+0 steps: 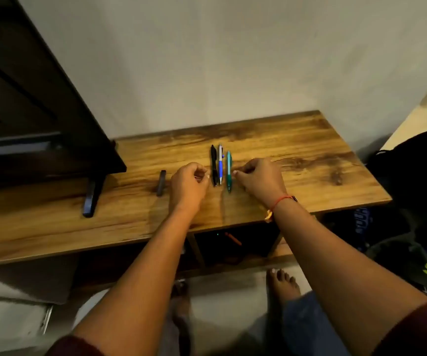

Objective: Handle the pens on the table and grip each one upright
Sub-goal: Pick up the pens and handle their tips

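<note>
Apparently pre-pickup: blue pen (220, 164) lies flat on tabletop (304, 181), black pen (214, 165) just left of it, teal pen (229, 170) just right. Left hand (188, 181) and right hand (258, 176) flank them, each grip curled narrow, empty. Next move calls for pinching one pen and standing it up.

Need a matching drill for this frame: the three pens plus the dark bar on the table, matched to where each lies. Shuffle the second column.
Things:
1. black pen
2. blue and white pen
3. teal pen
4. dark bar

Places:
A. middle of the row of three
B. left of the left hand, apart from the pens
C. right end of the row, next to the right hand
D. left end of the row

Pairs: 1-D, 2-A, 3-C, 4-B.
</note>
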